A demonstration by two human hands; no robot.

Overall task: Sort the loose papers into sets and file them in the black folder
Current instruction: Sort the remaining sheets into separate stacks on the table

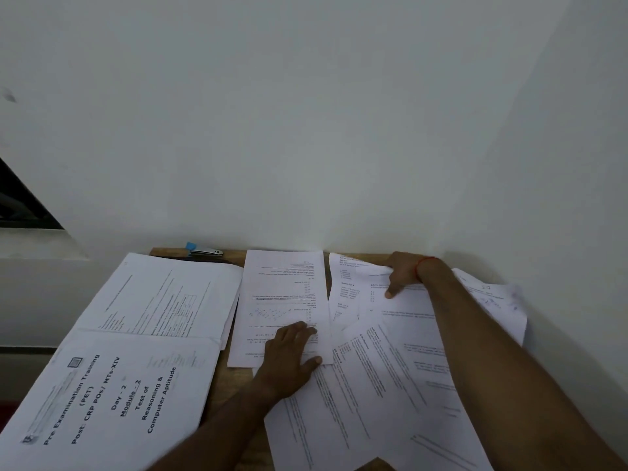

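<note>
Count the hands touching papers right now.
2: left hand flat on the middle sheet; right hand pinching a far-right sheet near the wall. No others visible.

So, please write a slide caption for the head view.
Left hand presses middle sheet; right hand pinches right-side sheet.

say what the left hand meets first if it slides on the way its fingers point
Probably the loose papers overlapping to the right: the left hand lies flat on the middle sheet, fingers aimed right and slightly away.

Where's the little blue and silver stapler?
In the head view, the stapler lies at the far left corner of the wooden table, against the wall, just behind the left paper stack.
</note>
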